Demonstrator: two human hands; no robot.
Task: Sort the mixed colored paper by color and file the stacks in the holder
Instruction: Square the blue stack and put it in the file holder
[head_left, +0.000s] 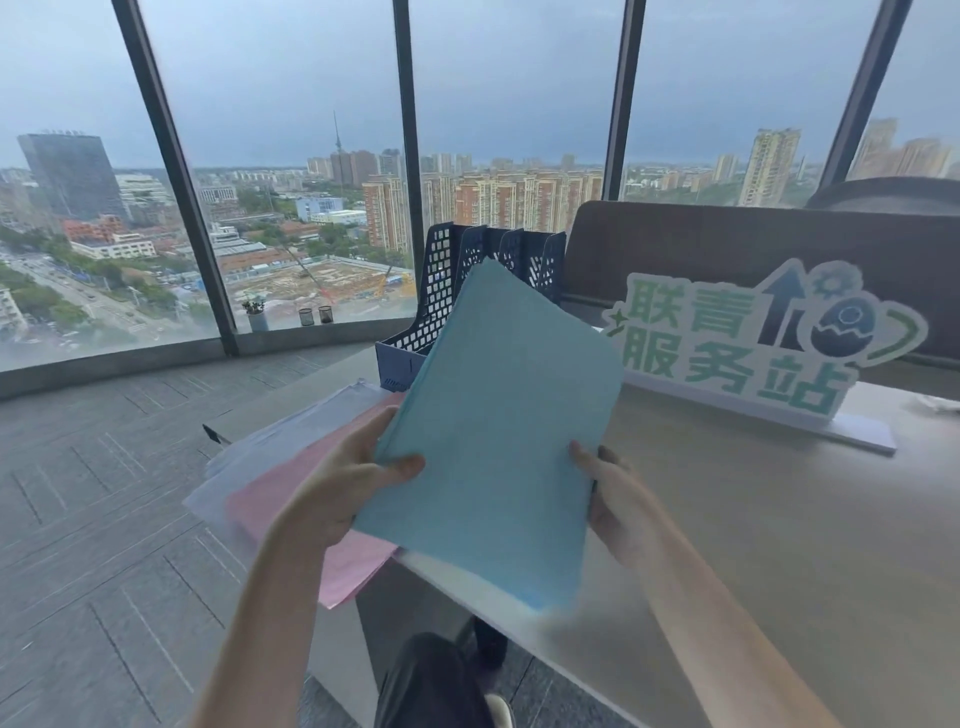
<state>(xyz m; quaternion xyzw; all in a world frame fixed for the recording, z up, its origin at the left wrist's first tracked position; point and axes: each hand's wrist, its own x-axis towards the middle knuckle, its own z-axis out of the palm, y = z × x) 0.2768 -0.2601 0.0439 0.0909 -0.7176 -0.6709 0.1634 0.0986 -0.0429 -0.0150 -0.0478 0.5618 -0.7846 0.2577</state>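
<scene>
A stack of light blue paper (498, 426) is lifted above the desk, tilted with its far corner toward the dark blue slotted file holder (447, 291). My left hand (343, 483) grips its left edge, thumb on top. My right hand (613, 499) grips its right edge. A pink stack (311, 499) lies on the desk's left end under my left hand, partly overhanging the edge. A pale lavender stack (270, 447) lies beneath and beyond the pink one. The holder's lower part is hidden by the blue paper.
A white and green sign with large characters (737, 343) stands on the beige desk (779, 519) to the right of the holder. A dark partition (727, 244) runs behind it. Tall windows (291, 156) and grey carpet (104, 493) lie to the left.
</scene>
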